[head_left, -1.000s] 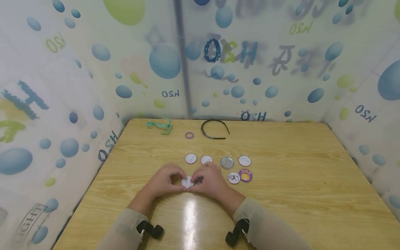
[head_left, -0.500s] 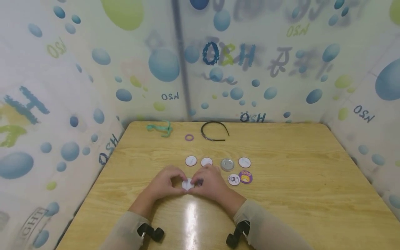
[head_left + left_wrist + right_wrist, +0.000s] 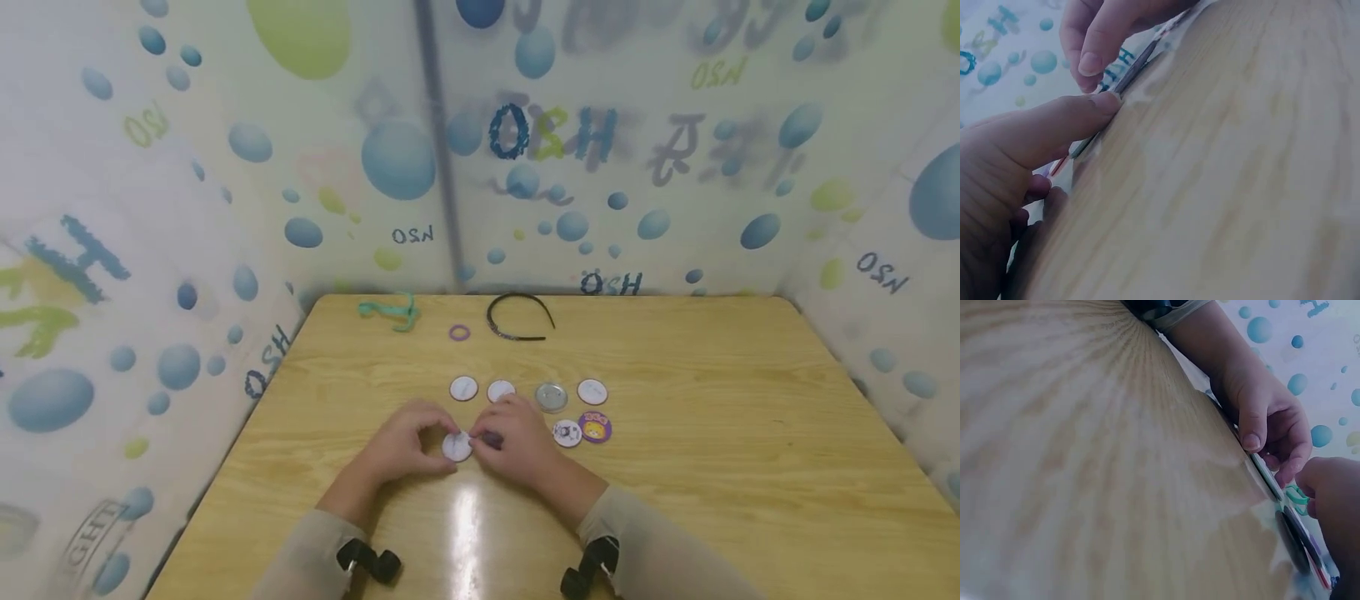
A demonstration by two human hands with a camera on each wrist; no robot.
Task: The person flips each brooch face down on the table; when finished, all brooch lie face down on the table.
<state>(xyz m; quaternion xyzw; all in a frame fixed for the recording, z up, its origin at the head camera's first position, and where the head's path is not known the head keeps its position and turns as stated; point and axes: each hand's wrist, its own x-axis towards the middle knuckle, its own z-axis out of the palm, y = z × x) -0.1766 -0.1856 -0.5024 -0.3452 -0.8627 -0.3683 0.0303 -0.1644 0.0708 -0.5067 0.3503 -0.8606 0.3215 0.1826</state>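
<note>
Sleeves of beige cloth (image 3: 307,557) are seen at the near side, each crossed at the wrist by a black mount (image 3: 366,560). Beyond the cuffs, both bare hands are held above a wood-grained table (image 3: 705,508). A white button badge (image 3: 456,448) is held near the table's surface between the thumb and bent forefinger of the left hand (image 3: 409,443), the thumb being placed at its near edge and the forefinger at its far edge. The right hand (image 3: 522,446) is brought up to the badge's right edge with fingers bent; whether anything is pinched by its fingertips cannot be told. A dark object (image 3: 492,439) is partly covered by that hand and cannot be identified.

To the right, a badge printed with a cartoon figure (image 3: 567,433) and a purple bear badge (image 3: 596,427) are laid edge to edge. Slightly farther back, a row is formed by two white dark-rimmed badges (image 3: 463,388), the second partly hidden by the right hand, a silver disc (image 3: 551,397) and another white badge (image 3: 592,392).

Near the far edge, a green pronged item (image 3: 392,311), a purple ring (image 3: 459,332) and a black headband (image 3: 493,323) are spread. Behind them, the wall (image 3: 660,75) is patterned with bubbles and reversed lettering.
</note>
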